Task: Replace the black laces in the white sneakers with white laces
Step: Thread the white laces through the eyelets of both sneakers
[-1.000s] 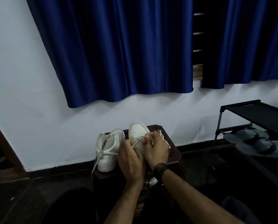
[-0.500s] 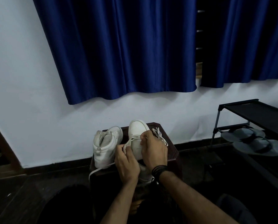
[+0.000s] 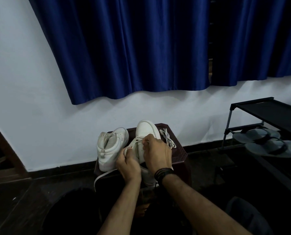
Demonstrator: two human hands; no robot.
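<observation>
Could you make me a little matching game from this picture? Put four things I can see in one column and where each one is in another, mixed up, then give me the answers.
Things:
1. left sneaker
2. right sneaker
3. loose white lace
4. grey sandals

Places:
A. on the black rack's lower shelf
B. standing untouched on the dark stool, beside the hands
C. held between the left hand and the right hand
D. bunched on the stool, right of the held shoe

Pairs: 1-B, 2-C, 3-D, 4-A
</observation>
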